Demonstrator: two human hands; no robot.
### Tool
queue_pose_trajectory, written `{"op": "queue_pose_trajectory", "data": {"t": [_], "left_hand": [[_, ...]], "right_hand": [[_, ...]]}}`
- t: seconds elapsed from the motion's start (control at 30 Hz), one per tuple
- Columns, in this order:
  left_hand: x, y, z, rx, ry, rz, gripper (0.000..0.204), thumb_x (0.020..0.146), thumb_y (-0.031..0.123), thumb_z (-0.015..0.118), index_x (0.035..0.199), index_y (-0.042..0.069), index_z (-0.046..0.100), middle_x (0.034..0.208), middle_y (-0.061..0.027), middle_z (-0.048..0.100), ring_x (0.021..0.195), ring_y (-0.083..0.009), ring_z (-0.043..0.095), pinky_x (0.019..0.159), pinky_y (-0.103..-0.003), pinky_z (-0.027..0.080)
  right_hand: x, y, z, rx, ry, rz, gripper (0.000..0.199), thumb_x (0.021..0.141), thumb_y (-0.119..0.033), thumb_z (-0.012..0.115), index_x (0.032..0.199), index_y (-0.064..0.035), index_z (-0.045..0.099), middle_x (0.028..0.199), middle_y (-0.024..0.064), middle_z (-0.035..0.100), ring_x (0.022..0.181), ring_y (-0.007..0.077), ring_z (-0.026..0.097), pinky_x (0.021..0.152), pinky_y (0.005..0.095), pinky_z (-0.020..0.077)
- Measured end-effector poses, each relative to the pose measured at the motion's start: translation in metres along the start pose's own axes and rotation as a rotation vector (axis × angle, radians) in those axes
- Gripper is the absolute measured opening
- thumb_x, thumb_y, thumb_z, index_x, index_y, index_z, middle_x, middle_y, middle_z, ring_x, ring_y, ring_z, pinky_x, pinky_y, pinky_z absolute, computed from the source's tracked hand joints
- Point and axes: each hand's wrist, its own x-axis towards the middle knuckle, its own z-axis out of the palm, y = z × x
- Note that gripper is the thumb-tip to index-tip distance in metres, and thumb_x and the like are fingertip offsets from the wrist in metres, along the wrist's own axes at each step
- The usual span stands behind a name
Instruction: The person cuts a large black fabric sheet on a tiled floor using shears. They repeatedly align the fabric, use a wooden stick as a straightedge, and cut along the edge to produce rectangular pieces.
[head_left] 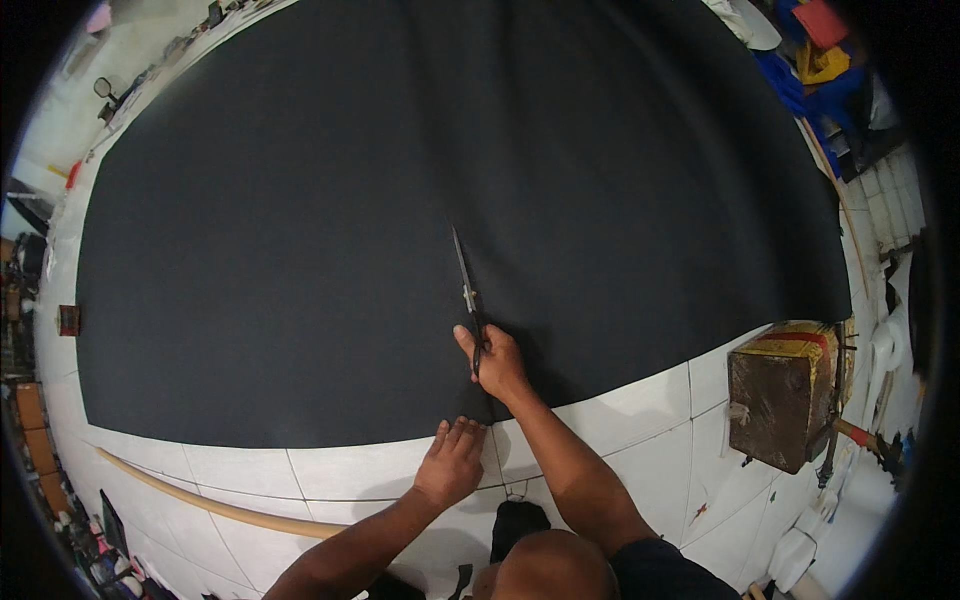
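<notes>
A wide sheet of black material (280, 250) lies spread over the tiled floor, with soft folds toward its far and right sides. My right hand (497, 362) is closed around the dark handles of a pair of scissors (468, 290). Their narrow metal blades look nearly closed, lie over the sheet and point away from me. At the sheet's near edge my left hand (452, 462) rests flat, its fingertips on the material and its fingers stretched out. Near the fingertips, a short dark line runs from the edge toward the scissors; I cannot tell whether it is a cut.
A long curved wooden strip (225, 508) lies on white tiles (640, 455) at the near left. A brown block-like box (780, 410) stands by the sheet's near right corner. A small dark red box (69, 320) sits by the left edge. Blue and yellow items (825, 75) crowd the far right.
</notes>
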Motion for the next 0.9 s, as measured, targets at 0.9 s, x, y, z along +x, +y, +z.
{"op": "queue_pose_trajectory", "data": {"t": [0.9], "left_hand": [[0.004, -0.006, -0.008, -0.083, -0.183, -0.007, 0.060, 0.086, 0.022, 0.057, 0.138, -0.005, 0.043, 0.136, -0.0228, 0.047, 0.132, -0.0368, 0.042, 0.110, -0.054, 0.033]], "right_hand": [[0.201, -0.106, 0.013, -0.123, 0.029, -0.067, 0.059, 0.087, -0.060, 0.060, 0.073, -0.0035, 0.057, 0.059, 0.0096, 0.057, 0.052, 0.0214, 0.058, 0.053, 0.0364, 0.0467]]}}
